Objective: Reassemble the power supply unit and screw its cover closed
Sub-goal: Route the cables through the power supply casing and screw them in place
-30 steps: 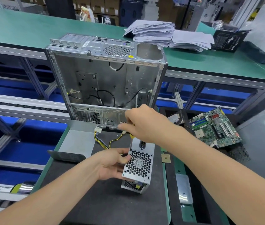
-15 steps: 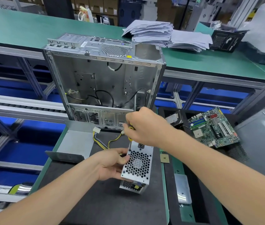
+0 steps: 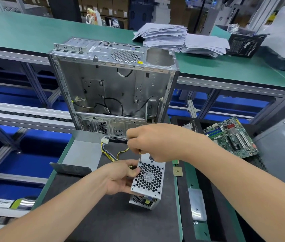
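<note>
Black mat carries the power supply unit; green bench behind.

one head camera looks forward and down, close above the power supply unit; the open computer case stands behind.

Silver power supply unit stands on dark mat (honeycomb grille facing up).

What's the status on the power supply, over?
Left hand grips the power supply. Right hand holds screwdriver at its top corner. Nothing in the way.
</note>
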A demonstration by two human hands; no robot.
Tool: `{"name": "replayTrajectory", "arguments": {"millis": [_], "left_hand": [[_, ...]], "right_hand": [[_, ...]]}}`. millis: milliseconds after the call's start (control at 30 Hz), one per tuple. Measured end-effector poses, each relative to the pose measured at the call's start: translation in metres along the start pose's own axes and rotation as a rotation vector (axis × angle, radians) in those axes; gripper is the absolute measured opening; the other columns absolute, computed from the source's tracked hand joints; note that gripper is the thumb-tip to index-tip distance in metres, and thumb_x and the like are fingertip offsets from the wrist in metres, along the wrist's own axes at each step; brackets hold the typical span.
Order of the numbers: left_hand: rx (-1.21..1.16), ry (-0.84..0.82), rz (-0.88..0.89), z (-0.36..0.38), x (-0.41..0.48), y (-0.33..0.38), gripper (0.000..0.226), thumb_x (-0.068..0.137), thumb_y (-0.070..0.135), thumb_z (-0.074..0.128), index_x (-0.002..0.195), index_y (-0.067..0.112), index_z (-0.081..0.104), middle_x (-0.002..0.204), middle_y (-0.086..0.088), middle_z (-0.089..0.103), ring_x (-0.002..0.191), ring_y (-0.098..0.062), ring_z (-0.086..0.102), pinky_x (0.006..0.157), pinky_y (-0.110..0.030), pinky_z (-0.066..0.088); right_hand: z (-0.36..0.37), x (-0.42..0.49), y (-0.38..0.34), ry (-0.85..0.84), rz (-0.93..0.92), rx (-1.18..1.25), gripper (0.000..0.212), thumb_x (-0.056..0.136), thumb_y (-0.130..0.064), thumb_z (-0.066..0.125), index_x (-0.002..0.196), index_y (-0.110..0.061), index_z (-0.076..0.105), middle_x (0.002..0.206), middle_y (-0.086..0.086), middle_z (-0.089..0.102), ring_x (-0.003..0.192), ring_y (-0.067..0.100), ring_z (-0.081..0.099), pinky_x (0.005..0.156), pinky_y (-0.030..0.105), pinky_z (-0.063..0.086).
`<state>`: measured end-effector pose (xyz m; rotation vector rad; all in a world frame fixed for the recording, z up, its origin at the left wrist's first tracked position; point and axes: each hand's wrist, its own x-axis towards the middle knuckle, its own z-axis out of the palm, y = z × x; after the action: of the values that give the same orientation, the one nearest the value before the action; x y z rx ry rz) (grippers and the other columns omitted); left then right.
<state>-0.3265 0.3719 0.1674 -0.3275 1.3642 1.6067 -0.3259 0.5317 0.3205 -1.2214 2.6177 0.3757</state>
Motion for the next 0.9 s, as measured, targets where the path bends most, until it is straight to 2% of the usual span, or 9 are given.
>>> {"name": "replayTrajectory", "arguments": {"millis": [133,267,367,467,600,667,767,833,900], "left_hand": [[0.004,0.007,0.002,0.001,-0.002,0.0,0.027,0.104,0.002,0.055,0.126,0.012,0.066,0.119,-0.018,0.075,0.107,-0.039,0.073,0.082,-0.058,0.061],[0.013,0.01,0.001,0.002,-0.002,0.0,0.027,0.105,0.001,0.054,0.127,0.012,0.065,0.118,-0.018,0.075,0.101,-0.037,0.075,0.08,-0.057,0.062],[0.008,0.013,0.005,0.002,-0.003,0.0,0.027,0.104,0.001,0.055,0.127,0.011,0.066,0.117,-0.019,0.075,0.101,-0.036,0.074,0.084,-0.058,0.061],[0.007,0.006,0.012,0.002,-0.003,0.0,0.028,0.104,0.001,0.056,0.129,0.011,0.064,0.119,-0.02,0.074,0.102,-0.038,0.074,0.089,-0.061,0.058],[-0.013,0.002,0.017,0.002,-0.003,0.0,0.028,0.102,0.0,0.058,0.128,0.01,0.063,0.122,-0.021,0.073,0.103,-0.04,0.072,0.095,-0.066,0.054],[-0.02,0.004,0.015,0.002,-0.002,0.0,0.028,0.102,-0.001,0.058,0.128,0.009,0.063,0.121,-0.021,0.073,0.103,-0.04,0.073,0.094,-0.066,0.055],[-0.013,0.014,0.014,0.001,-0.001,-0.001,0.027,0.102,0.0,0.058,0.126,0.01,0.064,0.118,-0.019,0.075,0.099,-0.038,0.074,0.092,-0.065,0.056],[-0.013,0.018,0.015,0.001,-0.001,-0.001,0.027,0.102,0.0,0.058,0.125,0.011,0.065,0.117,-0.019,0.075,0.098,-0.038,0.074,0.092,-0.065,0.056],[-0.012,0.02,0.019,0.001,-0.002,-0.001,0.027,0.102,0.0,0.058,0.125,0.012,0.065,0.116,-0.019,0.075,0.098,-0.038,0.074,0.092,-0.065,0.056]], "right_hand": [[0.007,0.004,0.002,0.128,0.184,0.149,0.006,0.098,-0.024,0.063,0.098,-0.018,0.061,0.094,-0.003,0.056,0.088,0.024,0.058,0.058,0.033,0.042],[0.02,0.011,0.005,0.256,0.52,0.382,0.042,0.104,-0.04,0.055,0.073,-0.013,0.049,0.067,0.004,0.048,0.072,0.032,0.057,0.058,0.033,0.044],[0.022,0.01,0.009,0.256,0.678,0.467,0.055,0.102,-0.055,0.053,0.066,-0.014,0.044,0.063,0.005,0.046,0.058,0.027,0.053,0.059,0.034,0.049],[0.015,0.003,0.013,0.21,0.514,0.429,0.05,0.099,-0.063,0.051,0.088,-0.015,0.058,0.082,0.002,0.058,0.07,0.025,0.06,0.059,0.036,0.05],[0.0,-0.007,0.011,0.116,0.173,0.132,0.021,0.1,-0.047,0.061,0.111,-0.03,0.055,0.12,-0.007,0.044,0.076,0.023,0.057,0.061,0.036,0.042],[-0.005,-0.006,0.01,0.074,0.079,0.018,0.014,0.097,-0.02,0.065,0.107,-0.028,0.059,0.121,-0.009,0.044,0.08,0.022,0.058,0.06,0.038,0.046],[-0.006,-0.003,0.009,0.023,0.056,0.005,0.034,0.088,0.004,0.059,0.106,-0.025,0.064,0.116,-0.01,0.05,0.085,0.02,0.054,0.057,0.029,0.038],[-0.008,-0.002,0.007,0.062,0.07,0.046,0.026,0.093,-0.004,0.06,0.108,-0.024,0.064,0.11,-0.007,0.054,0.088,0.019,0.053,0.058,0.027,0.039],[-0.006,-0.001,0.007,0.135,0.144,0.128,0.009,0.099,-0.025,0.062,0.107,-0.023,0.063,0.098,-0.004,0.057,0.091,0.023,0.058,0.067,0.037,0.05]]}}
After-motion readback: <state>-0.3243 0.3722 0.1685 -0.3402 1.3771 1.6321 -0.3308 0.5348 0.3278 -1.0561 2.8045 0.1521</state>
